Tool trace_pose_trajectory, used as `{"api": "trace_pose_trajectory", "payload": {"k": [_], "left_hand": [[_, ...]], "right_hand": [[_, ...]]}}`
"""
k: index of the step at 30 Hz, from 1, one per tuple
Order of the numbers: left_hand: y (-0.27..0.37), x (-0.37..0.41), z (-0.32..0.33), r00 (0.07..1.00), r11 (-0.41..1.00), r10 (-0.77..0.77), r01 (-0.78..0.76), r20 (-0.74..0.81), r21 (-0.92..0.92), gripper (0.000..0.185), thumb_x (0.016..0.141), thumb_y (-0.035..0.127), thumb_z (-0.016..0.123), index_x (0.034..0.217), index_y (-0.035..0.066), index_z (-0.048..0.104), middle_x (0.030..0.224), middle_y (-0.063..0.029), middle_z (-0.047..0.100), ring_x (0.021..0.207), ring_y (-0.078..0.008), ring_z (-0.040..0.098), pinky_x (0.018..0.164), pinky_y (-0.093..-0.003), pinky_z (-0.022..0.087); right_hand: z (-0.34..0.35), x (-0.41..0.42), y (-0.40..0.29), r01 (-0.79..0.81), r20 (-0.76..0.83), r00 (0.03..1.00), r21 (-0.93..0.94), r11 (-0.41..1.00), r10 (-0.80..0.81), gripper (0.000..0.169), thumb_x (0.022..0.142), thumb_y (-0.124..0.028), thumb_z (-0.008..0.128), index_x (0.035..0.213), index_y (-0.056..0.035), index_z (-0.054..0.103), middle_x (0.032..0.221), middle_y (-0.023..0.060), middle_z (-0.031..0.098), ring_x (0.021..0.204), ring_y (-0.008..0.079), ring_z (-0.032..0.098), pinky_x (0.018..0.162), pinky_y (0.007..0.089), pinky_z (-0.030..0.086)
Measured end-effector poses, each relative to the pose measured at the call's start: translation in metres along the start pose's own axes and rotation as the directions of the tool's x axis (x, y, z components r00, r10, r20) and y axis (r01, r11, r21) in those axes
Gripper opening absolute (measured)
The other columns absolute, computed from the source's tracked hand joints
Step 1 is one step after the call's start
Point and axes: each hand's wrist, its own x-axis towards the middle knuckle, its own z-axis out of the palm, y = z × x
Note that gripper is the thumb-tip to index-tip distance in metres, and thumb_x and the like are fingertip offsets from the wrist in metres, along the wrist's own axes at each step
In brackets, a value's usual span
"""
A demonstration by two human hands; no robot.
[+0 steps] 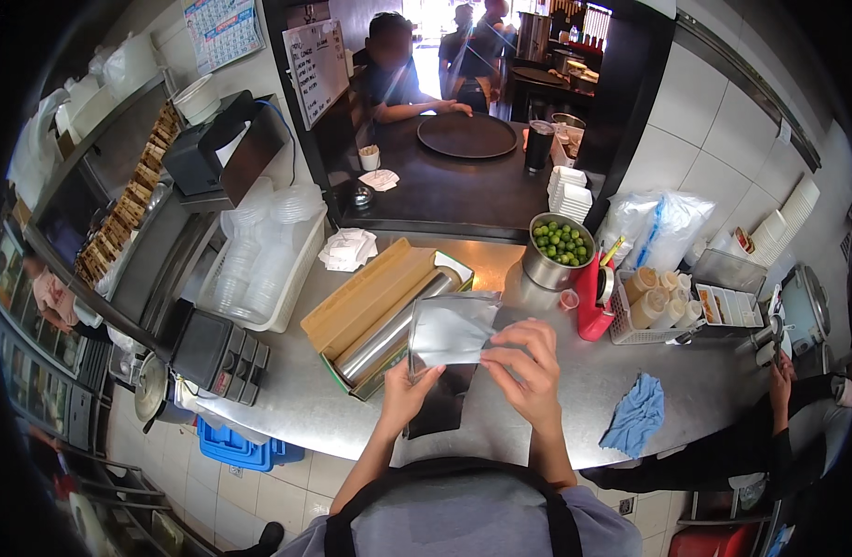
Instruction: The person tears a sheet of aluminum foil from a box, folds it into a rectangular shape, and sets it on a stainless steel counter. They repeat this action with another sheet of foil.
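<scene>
Above the steel counter [342, 425], both hands hold a piece of aluminium foil [450, 331]. My left hand [408, 395] grips its lower left corner. My right hand [527, 369] pinches the right edge between thumb and fingertips, with the other fingers raised. Just behind the foil lies an open cardboard box [370, 289] with a roll of foil [391, 334] inside, its lid folded back to the left. A dark flat piece [443, 407] shows below the foil; whether it is an object or a reflection, I cannot tell.
A blue cloth [633, 416] lies at right. Behind it are a basket of squeeze bottles [654, 299], a red container [594, 299] and a metal pot of green citrus fruit [560, 261]. Plastic containers [248, 264] fill a crate at left. Another person's hand [782, 376] is at far right.
</scene>
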Motion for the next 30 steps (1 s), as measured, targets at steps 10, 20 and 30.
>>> {"api": "trace_pose_trajectory", "payload": {"k": [10, 20, 30], "left_hand": [[0.002, -0.001, -0.002, 0.967, 0.974, -0.117, 0.068, 0.226, 0.216, 0.028, 0.081, 0.013, 0.068, 0.102, -0.003, 0.060, 0.086, -0.0079, 0.067, 0.083, -0.0112, 0.062, 0.077, -0.0255, 0.048], [0.002, 0.002, -0.004, 0.963, 0.987, -0.158, 0.159, 0.217, 0.013, 0.020, 0.081, 0.009, 0.067, 0.096, -0.003, 0.062, 0.089, -0.0062, 0.065, 0.084, -0.0105, 0.061, 0.078, -0.0251, 0.049], [0.000, 0.000, -0.001, 0.987, 0.988, -0.074, 0.053, 0.142, 0.146, 0.022, 0.081, 0.011, 0.067, 0.096, -0.004, 0.061, 0.087, -0.0082, 0.067, 0.082, -0.0106, 0.062, 0.073, -0.0250, 0.049]], "right_hand": [[-0.008, 0.002, 0.015, -0.252, -0.005, 0.968, -0.102, 0.962, 0.252, 0.012, 0.071, -0.011, 0.071, 0.080, -0.0071, 0.063, 0.082, 0.0021, 0.065, 0.081, 0.0197, 0.056, 0.078, 0.0325, 0.036], [0.000, 0.005, 0.011, -0.274, -0.040, 0.960, 0.086, 0.958, 0.278, 0.017, 0.069, -0.009, 0.073, 0.083, -0.0051, 0.065, 0.089, 0.0063, 0.065, 0.090, 0.0221, 0.060, 0.092, 0.0412, 0.038], [0.000, 0.008, 0.003, -0.095, 0.025, 0.995, -0.110, 0.989, 0.099, 0.025, 0.071, -0.014, 0.070, 0.095, -0.0089, 0.064, 0.093, 0.0026, 0.060, 0.091, 0.0209, 0.055, 0.093, 0.0430, 0.033]]}}
